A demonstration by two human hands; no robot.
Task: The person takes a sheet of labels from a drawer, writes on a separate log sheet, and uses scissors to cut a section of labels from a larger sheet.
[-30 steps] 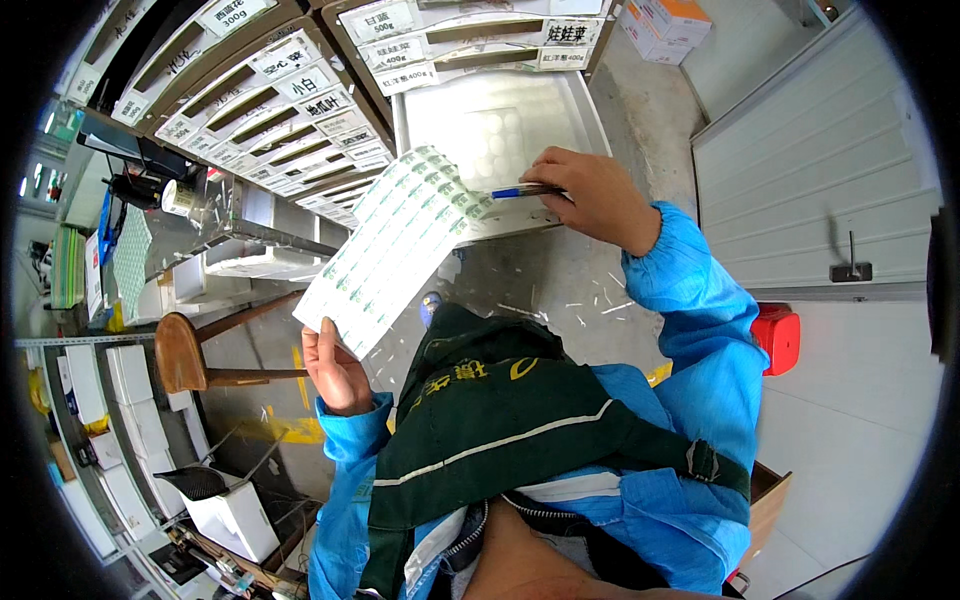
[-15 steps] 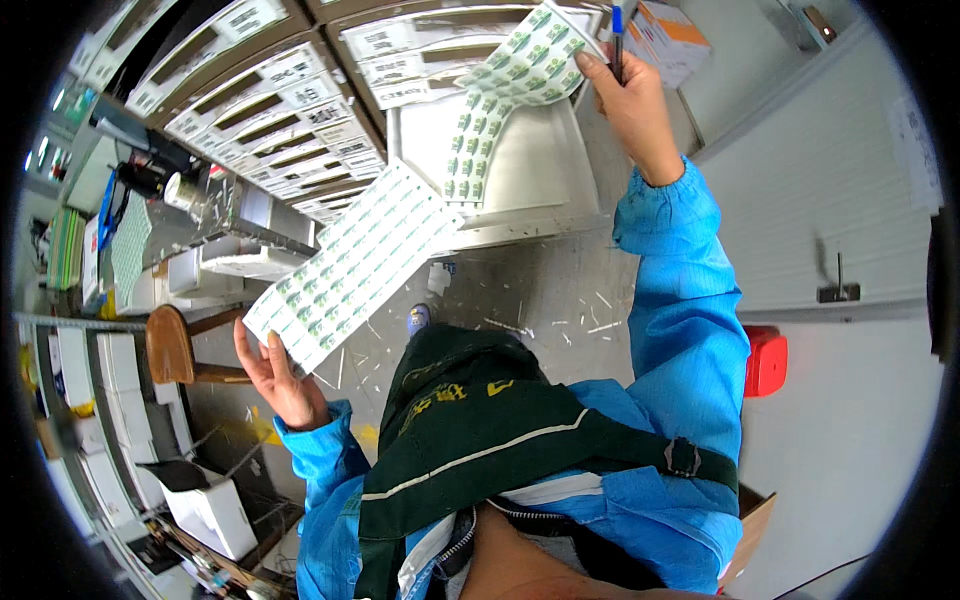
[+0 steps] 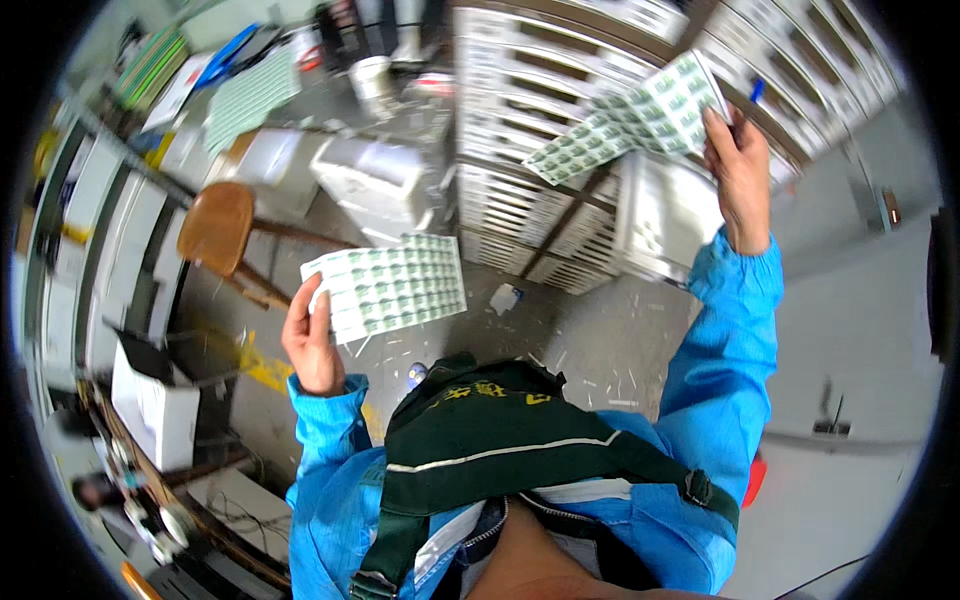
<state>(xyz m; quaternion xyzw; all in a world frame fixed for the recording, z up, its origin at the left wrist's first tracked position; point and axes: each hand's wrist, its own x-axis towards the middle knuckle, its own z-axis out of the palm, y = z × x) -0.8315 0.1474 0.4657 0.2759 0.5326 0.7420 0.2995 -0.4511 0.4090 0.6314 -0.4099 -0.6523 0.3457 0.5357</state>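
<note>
My left hand (image 3: 313, 345) is closed on the left edge of a white sheet of small green stickers (image 3: 398, 285), pinched between thumb and fingers. That sheet hangs out flat over the floor. Farther up on the right, my right hand (image 3: 742, 185) grips a second green sticker sheet (image 3: 665, 110), which droops and bends toward the left in front of the drawers. The blue end of a pen (image 3: 757, 90) sticks up behind the right fingers; the rest of it is hidden by the hand.
Stacked drawers with white labels (image 3: 500, 60) rise ahead, beside a white tray (image 3: 665, 205). To the left are a brown wooden stool (image 3: 215, 225), a white box (image 3: 375, 170) and a cluttered desk (image 3: 415, 110) with another green patterned sheet (image 3: 250, 100). Paper scraps litter the floor (image 3: 600, 370).
My view has swung left, bringing the desk and stool farther in. Both hands still hold their sheets; the left sheet has turned nearly level and come away from the drawers and tray.
</note>
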